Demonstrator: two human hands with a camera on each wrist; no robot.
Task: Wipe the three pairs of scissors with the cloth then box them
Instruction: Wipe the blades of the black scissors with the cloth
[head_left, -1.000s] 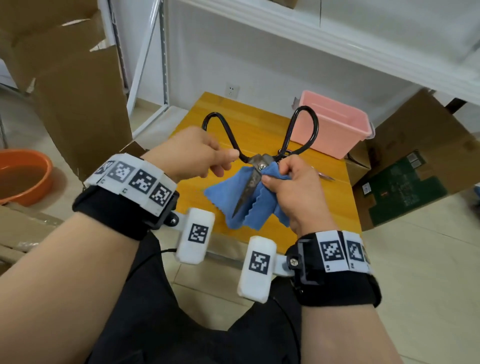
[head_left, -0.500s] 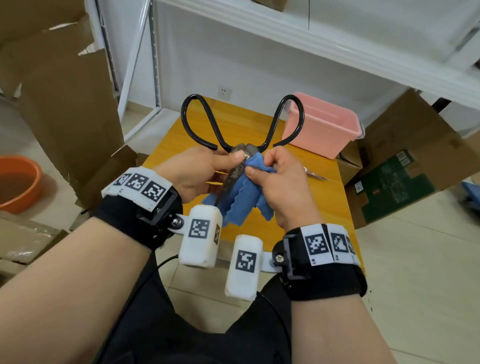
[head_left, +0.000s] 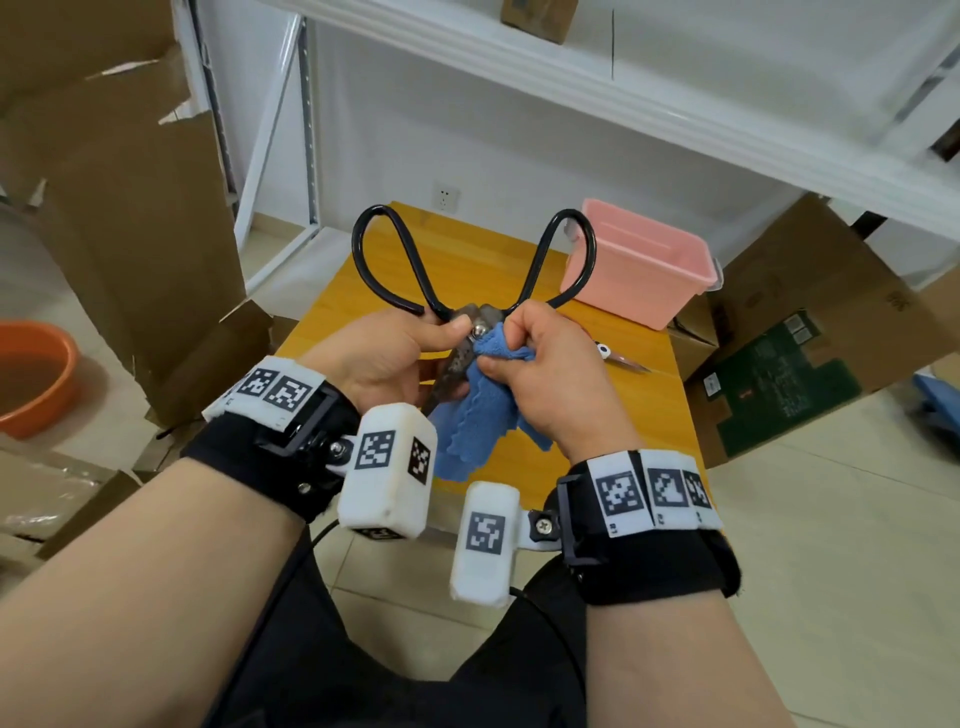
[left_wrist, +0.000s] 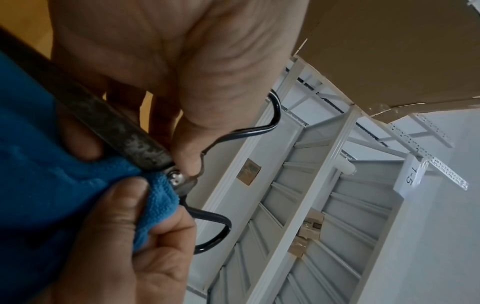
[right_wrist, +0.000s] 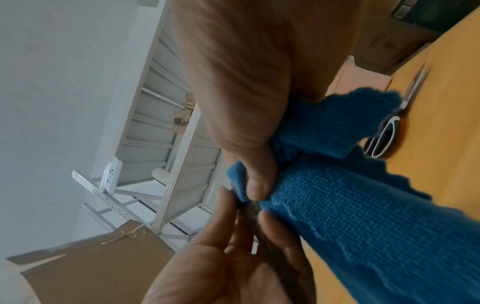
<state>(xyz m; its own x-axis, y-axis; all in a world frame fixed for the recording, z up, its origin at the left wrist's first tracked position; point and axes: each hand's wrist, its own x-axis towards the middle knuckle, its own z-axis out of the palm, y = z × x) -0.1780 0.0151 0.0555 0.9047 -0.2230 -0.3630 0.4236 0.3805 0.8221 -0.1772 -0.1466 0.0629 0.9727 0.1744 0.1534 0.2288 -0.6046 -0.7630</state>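
Observation:
Large black-handled scissors with dark, rusty blades are held up above the yellow table, handles pointing away from me. My left hand grips them just below the pivot screw, thumb beside it. My right hand pinches the blue cloth against the blade near the pivot. The cloth hangs down over the blades. A second pair of scissors lies on the table behind my right hand; its orange-and-white handle shows in the right wrist view.
A pink plastic box stands at the table's far right corner. Cardboard boxes sit right of the table, torn cardboard on the left. An orange basin is on the floor at far left. White shelving runs overhead.
Both hands have drawn closer to me with the scissors. The right hand slid the cloth up the blade to the pivot, and the left hand's grip now sits nearer the pivot.

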